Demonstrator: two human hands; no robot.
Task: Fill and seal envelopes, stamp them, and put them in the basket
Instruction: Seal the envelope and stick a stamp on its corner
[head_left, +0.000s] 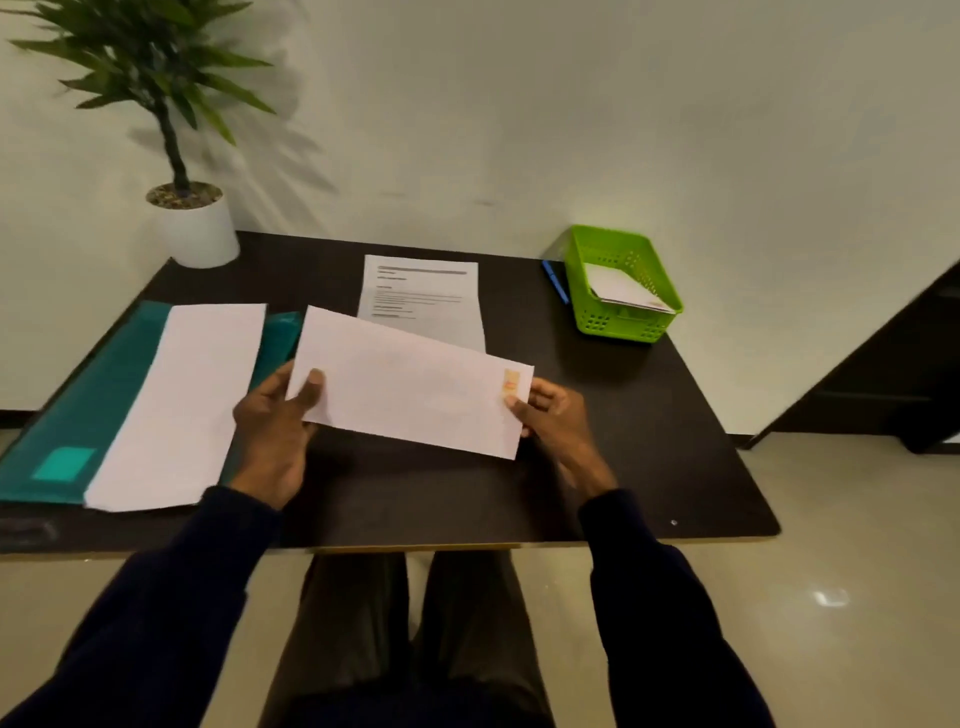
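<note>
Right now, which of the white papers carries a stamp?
The envelope held by left hand and right hand: orange stamp at its right end. The stack on the folder and the printed letter show none.

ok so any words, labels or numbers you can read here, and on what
Nothing here is readable.
Printed sheet: heading and body lines, too blurred to read.
Orange stamp on the held envelope: print too blurred.
Label patch on the teal folder: no text visible.
</note>
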